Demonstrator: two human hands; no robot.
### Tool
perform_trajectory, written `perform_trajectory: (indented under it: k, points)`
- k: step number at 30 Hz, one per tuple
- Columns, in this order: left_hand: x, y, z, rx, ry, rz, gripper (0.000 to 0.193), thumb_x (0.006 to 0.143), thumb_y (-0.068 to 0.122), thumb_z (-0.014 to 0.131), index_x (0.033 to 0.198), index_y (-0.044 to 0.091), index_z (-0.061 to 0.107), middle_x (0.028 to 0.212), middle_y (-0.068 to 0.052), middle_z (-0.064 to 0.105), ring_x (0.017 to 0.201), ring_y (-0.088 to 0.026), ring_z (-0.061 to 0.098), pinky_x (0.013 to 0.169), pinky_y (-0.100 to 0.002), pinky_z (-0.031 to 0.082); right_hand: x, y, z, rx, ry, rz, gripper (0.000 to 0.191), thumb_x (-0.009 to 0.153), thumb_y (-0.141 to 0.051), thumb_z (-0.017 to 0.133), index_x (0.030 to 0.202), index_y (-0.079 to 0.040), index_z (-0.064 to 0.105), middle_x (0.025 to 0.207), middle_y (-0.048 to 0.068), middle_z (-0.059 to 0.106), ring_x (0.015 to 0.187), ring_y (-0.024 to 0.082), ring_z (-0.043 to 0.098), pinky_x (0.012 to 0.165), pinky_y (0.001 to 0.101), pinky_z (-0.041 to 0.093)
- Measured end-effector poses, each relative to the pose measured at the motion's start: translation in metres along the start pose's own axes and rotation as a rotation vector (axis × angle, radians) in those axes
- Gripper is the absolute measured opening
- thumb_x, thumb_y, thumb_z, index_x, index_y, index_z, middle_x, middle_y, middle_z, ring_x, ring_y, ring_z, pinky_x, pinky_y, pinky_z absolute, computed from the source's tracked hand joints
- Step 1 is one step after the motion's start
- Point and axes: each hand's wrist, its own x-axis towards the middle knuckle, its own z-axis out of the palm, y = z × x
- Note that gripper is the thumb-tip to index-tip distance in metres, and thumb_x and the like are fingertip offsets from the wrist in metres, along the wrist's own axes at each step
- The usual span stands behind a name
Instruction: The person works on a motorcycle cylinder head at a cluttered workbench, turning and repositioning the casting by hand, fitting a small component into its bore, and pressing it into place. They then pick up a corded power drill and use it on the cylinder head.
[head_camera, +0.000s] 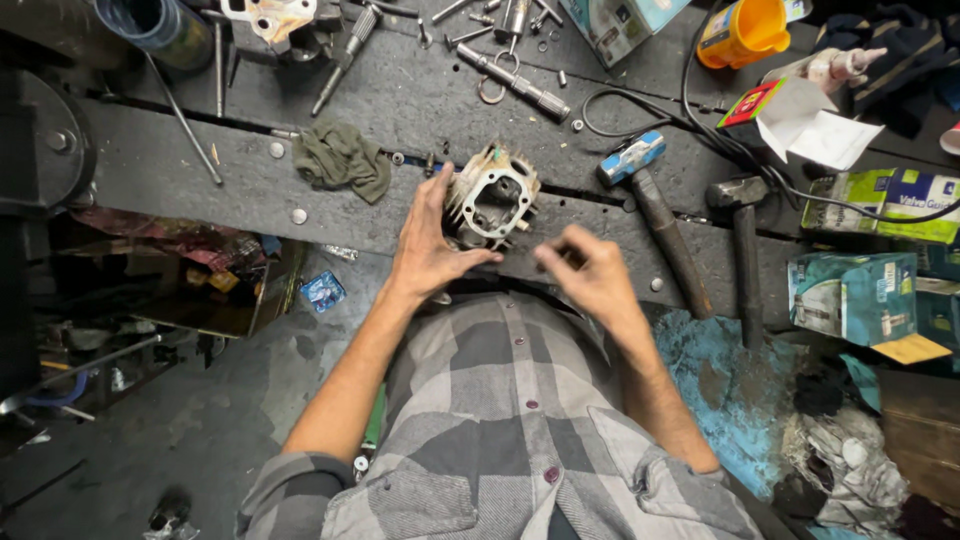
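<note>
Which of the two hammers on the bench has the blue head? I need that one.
The left hammer, nearer the right hand; its head is blue and white. The other hammer has a dark head.
</note>
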Motion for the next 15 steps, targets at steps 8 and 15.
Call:
perform_trajectory:
  k: [8,15]
  points:
    - [-0.018,0.019,0.038,0.250,0.217,-0.021,0.123,0.065,0.044,0.100,0.158,0.021,0.023,0.143,-0.017,0.042,0.129,-0.039,0.050,0.107,-0.050,0.044,-0.004,0.012,-0.017,0.059,0.033,0.067,0.013,0.096,-0.012,0.074,0.101,-0.002,0.068,0.084,0.006,0.077,0.075,0.009,0.072,0.065,0.0258,0.055]
    - [-0.011,0.025,0.053,0.351,0.238,0.017,0.119,0.064,0.046,0.100,0.156,0.023,0.027,0.141,-0.016,0.044,0.129,-0.036,0.049,0.104,-0.051,0.042,-0.016,0.011,-0.003,0.233,0.031,0.045,0.018,0.097,-0.010,0.073,0.111,-0.002,0.066,0.088,0.006,0.076,0.080,0.010,0.073,0.069,0.0245,0.057]
